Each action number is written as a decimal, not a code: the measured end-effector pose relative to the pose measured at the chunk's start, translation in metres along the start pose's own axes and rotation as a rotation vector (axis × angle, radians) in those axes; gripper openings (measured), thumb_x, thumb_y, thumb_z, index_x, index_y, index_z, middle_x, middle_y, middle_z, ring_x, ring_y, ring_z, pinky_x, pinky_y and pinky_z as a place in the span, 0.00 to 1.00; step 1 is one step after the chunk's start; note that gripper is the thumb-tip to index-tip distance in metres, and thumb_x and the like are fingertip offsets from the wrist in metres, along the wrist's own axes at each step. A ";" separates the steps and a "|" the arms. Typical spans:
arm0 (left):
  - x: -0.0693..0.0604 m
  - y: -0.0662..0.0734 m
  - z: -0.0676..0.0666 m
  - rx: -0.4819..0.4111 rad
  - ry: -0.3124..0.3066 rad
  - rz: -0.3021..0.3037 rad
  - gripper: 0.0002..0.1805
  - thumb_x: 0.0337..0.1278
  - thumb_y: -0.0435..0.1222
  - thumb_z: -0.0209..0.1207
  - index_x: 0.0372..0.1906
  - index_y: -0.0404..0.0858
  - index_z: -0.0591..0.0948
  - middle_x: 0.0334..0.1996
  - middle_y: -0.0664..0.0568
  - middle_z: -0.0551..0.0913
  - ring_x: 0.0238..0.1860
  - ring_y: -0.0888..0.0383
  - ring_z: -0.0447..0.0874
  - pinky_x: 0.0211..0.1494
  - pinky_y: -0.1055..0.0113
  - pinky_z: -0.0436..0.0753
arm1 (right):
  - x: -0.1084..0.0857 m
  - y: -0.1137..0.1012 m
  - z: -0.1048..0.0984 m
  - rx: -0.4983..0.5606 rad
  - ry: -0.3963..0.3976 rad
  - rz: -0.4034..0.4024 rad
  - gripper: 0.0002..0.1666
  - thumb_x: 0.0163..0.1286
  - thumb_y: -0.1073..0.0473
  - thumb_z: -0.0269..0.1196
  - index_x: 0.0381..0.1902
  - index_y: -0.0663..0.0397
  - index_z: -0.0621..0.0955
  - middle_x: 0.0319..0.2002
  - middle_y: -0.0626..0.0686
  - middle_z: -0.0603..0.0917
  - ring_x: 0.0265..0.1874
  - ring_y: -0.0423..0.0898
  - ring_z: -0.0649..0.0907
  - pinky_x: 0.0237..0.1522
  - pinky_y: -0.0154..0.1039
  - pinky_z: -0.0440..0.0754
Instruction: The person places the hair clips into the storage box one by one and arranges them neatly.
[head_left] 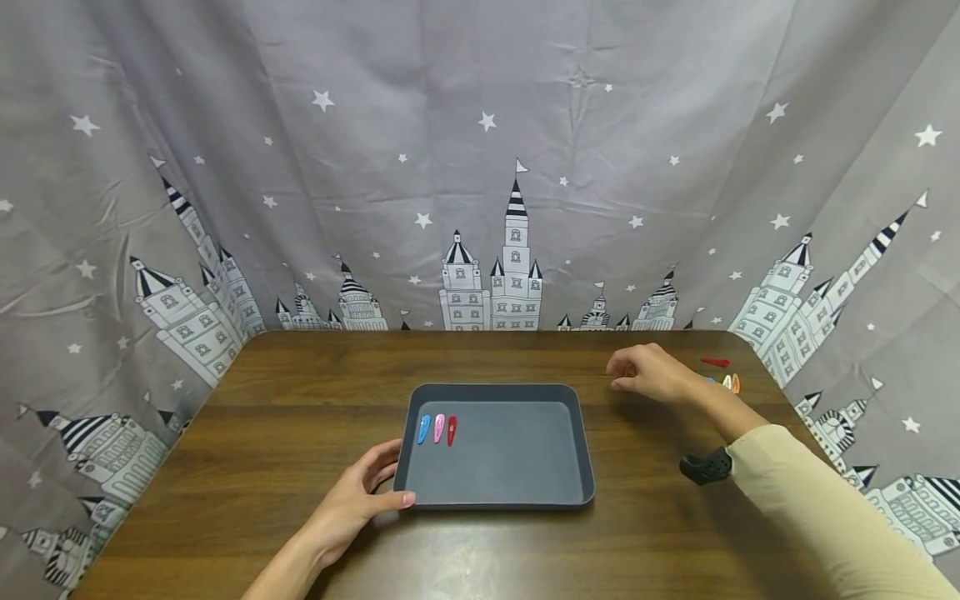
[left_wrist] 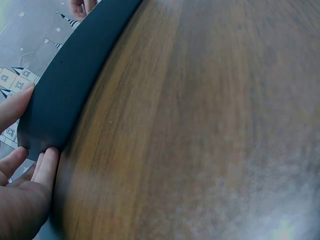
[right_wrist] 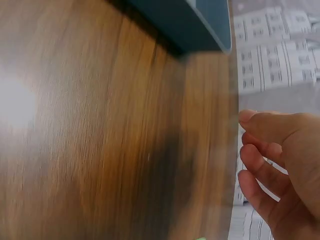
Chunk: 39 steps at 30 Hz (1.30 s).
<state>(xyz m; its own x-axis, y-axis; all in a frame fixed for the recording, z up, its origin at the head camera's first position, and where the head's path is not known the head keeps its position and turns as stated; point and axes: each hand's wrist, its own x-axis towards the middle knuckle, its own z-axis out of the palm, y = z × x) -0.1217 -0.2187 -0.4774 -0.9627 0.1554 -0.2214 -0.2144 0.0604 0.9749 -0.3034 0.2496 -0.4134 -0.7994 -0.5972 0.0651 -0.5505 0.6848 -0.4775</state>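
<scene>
A dark grey tray (head_left: 517, 454) (left_wrist: 75, 70) lies on the wooden table. My left hand (head_left: 348, 508) (left_wrist: 27, 205) grips its near left corner, thumb on the rim and fingers against the outer side. Inside the tray, towards its left side, a blue hair clip (head_left: 424, 429), a pink hair clip (head_left: 439, 428) and a red hair clip (head_left: 452, 431) form a row. Beyond the tray's right side, my right hand (head_left: 651, 373) (right_wrist: 287, 167) hovers above the table, its fingers loosely bent with nothing visible between them.
At the table's far right lie another red clip (head_left: 715, 362), a white clip (head_left: 727, 382), an orange clip (head_left: 736, 383) and a blue one partly hidden by my right arm. A grey patterned curtain (head_left: 480, 150) hangs behind the table.
</scene>
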 end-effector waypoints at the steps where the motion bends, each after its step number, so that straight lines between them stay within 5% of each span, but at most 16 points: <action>1: 0.000 0.000 0.000 -0.001 0.000 0.001 0.45 0.54 0.29 0.75 0.76 0.36 0.65 0.74 0.40 0.66 0.73 0.41 0.63 0.63 0.57 0.74 | -0.003 0.003 -0.002 -0.011 0.007 0.012 0.09 0.66 0.66 0.72 0.43 0.63 0.86 0.35 0.48 0.87 0.35 0.44 0.84 0.39 0.47 0.82; 17: 0.000 -0.001 -0.001 0.003 -0.019 0.018 0.46 0.55 0.29 0.74 0.77 0.36 0.64 0.75 0.39 0.65 0.74 0.40 0.61 0.63 0.60 0.74 | -0.032 0.034 -0.019 -0.051 0.057 0.091 0.11 0.65 0.64 0.74 0.43 0.63 0.86 0.32 0.45 0.86 0.33 0.44 0.83 0.37 0.46 0.80; 27: -0.001 -0.002 -0.001 0.000 -0.024 0.023 0.46 0.54 0.28 0.74 0.77 0.35 0.64 0.75 0.39 0.64 0.74 0.40 0.61 0.62 0.62 0.74 | -0.053 0.052 -0.024 0.047 0.089 0.190 0.17 0.66 0.58 0.73 0.48 0.63 0.86 0.33 0.45 0.84 0.35 0.45 0.85 0.38 0.43 0.80; 39: 0.000 -0.003 -0.001 -0.001 -0.016 0.026 0.46 0.54 0.28 0.74 0.76 0.35 0.65 0.75 0.39 0.65 0.74 0.40 0.61 0.63 0.60 0.74 | -0.086 0.084 -0.020 0.084 0.136 0.223 0.09 0.65 0.64 0.72 0.41 0.63 0.87 0.33 0.50 0.87 0.32 0.43 0.81 0.33 0.39 0.77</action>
<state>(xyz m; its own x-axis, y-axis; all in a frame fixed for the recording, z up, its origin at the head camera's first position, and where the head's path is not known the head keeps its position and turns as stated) -0.1209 -0.2198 -0.4805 -0.9652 0.1728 -0.1964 -0.1895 0.0556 0.9803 -0.2861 0.3667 -0.4415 -0.9269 -0.3698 0.0641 -0.3394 0.7528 -0.5641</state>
